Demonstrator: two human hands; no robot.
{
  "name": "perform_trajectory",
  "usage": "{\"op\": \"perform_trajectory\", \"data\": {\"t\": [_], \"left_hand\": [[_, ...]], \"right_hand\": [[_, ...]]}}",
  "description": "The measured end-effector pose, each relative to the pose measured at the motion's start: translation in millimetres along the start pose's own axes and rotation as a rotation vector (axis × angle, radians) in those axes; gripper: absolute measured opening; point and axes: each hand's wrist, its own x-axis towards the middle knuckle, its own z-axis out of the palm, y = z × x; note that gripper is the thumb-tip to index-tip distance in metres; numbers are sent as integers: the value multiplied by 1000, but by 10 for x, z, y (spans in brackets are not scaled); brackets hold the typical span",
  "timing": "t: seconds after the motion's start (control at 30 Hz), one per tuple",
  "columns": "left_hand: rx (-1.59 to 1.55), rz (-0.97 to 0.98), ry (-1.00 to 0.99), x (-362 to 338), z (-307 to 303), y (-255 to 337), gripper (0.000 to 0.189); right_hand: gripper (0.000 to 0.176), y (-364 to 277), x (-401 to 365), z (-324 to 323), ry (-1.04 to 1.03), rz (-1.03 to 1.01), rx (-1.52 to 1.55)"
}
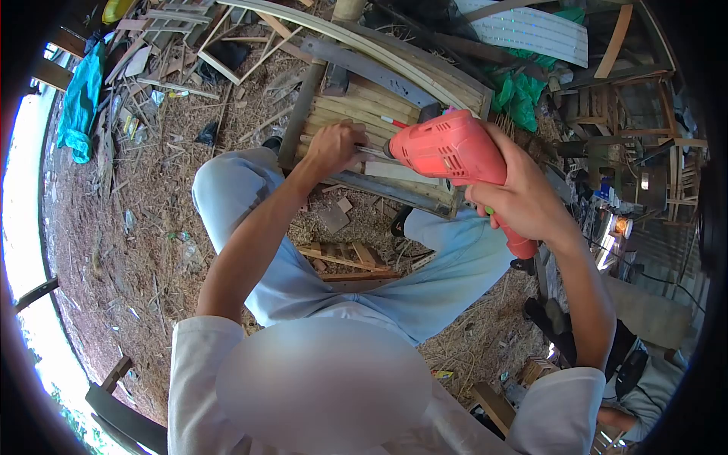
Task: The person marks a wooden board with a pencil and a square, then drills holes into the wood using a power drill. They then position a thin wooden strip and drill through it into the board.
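A red power drill [453,148] is gripped by its handle in my right hand [519,193], its chuck pointing left. A thin metal bit [375,152] runs from the chuck toward my left hand [334,148]. That hand's fingers are curled together around the bit's far end, and what they hold is hidden. Both hands are over a low slatted wooden workbench [345,110] in front of my knees. On the slats lie a red-and-white marker [393,121] and, below the drill, a pale flat piece [402,173]. A long dark metal bar [371,72] crosses the bench's far side.
Wood scraps [353,258] and shavings cover the ground. A pile of wooden strips [171,34] lies at the far left. Green plastic [523,98] and a white perforated panel [531,34] are beyond the bench. Another person's sleeve [660,390] shows at lower right.
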Motion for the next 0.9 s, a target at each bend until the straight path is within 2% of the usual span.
{"op": "perform_trajectory", "data": {"t": [0.37,0.43,0.73,0.9], "left_hand": [[15,10,-2,13,74,-92,30],[24,1,-2,13,71,-100,30],[22,30,21,10,72,-83,32],[15,30,25,13,107,-124,34]], "right_hand": [[69,6,49,12,-3,-6,-21],[77,-28,59,5,-31,40,-27],[79,-39,60,-2,-37,50,-52],[70,16,62,31,5,-5,-41]]}}
